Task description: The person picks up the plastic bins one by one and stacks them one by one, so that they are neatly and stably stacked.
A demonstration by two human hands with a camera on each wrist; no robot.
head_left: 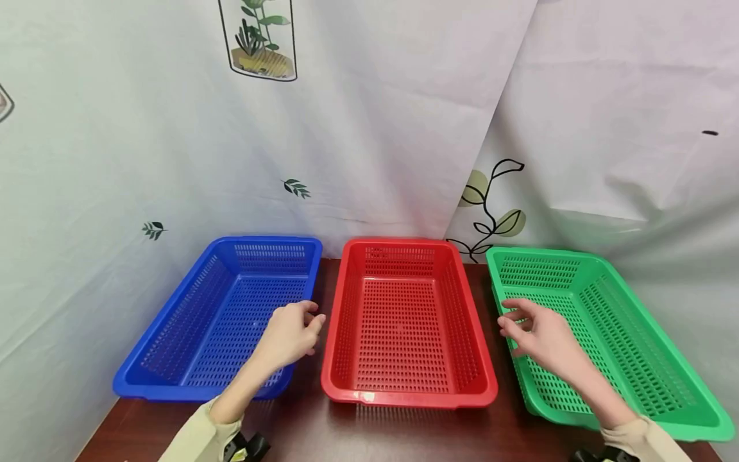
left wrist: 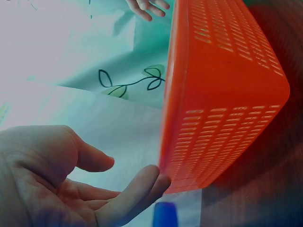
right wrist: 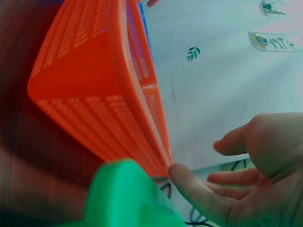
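Note:
A red basket [head_left: 401, 333] stands in the middle of the table, its perforated floor bare. My left hand [head_left: 293, 330] hovers between it and the blue basket [head_left: 231, 393] on the left, fingers loosely bent around nothing. In the left wrist view, the fingertips of that hand [left wrist: 90, 184] appear close to the red rim; touching or apart, I cannot tell. Over the near-left side of the green basket [head_left: 652, 340] hangs my right hand [head_left: 539, 333], fingers relaxed and holding nothing. The right wrist view has this hand [right wrist: 251, 175] beside the red basket's [right wrist: 90, 90] wall.
All the baskets rest on a dark brown wooden table [head_left: 416, 436], with narrow gaps between them. A white cloth [head_left: 375, 128] printed with plants hangs close behind them and along the sides. Wrist straps with dark devices sit at both sleeves [head_left: 199, 433].

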